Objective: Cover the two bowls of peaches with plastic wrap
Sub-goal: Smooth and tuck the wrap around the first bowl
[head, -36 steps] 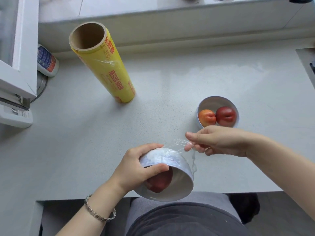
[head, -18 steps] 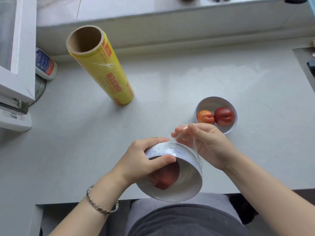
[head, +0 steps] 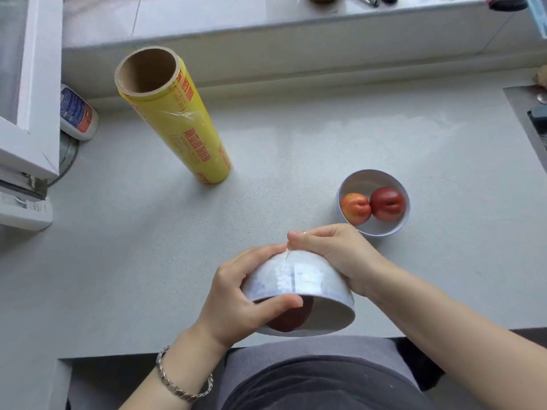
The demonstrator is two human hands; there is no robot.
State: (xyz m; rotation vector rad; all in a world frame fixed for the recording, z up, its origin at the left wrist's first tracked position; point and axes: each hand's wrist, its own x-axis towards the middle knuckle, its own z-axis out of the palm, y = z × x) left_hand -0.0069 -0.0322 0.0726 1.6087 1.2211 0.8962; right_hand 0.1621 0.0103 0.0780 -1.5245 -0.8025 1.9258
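One tilted bowl [head: 321, 287] (glossy wrap [head: 279, 278] outside)

Grey countertop [head: 296, 149] is lying open right of the upright yellow plastic-wrap roll [head: 183, 128]. Farther right, a white peach-filled bowl [head: 370, 179] is blocking passage.

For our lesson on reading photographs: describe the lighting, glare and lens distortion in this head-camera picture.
Head view: soft, even light, faint shadows; a pale sheen on the grey countertop. Head view: the wide lens makes the standing yellow roll of plastic wrap appear to lean. Head view: stretched clear film glints on the tilted white bowl.
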